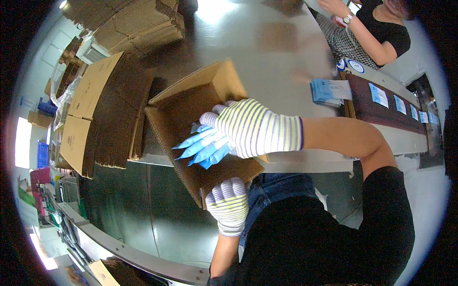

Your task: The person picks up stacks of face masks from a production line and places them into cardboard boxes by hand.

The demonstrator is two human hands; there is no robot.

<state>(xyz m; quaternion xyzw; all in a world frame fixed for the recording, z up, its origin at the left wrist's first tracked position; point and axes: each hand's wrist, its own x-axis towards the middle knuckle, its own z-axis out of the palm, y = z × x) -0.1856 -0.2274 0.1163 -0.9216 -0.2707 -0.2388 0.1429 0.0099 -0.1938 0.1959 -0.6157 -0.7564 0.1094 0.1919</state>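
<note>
My right hand (253, 126), in a striped knit glove, is closed round several blue-and-white packets (205, 150) fanned out side by side. It holds them within the mouth of an open, tilted cardboard box (181, 102). The same kind of glove covers my left hand (226, 205), whose fingers are closed over the box's near rim. Part of the box reaches past the table's front edge. The palm side of my right hand and the packets' far ends are hidden.
Flattened cartons (102, 114) stand stacked at the left, with more cartons (138, 28) behind. To the right, a pile of blue-and-white packets (329, 90) sits at the end of a dark conveyor belt (360, 93) carrying others. Across the metal table (281, 62), another person (372, 35) is at work.
</note>
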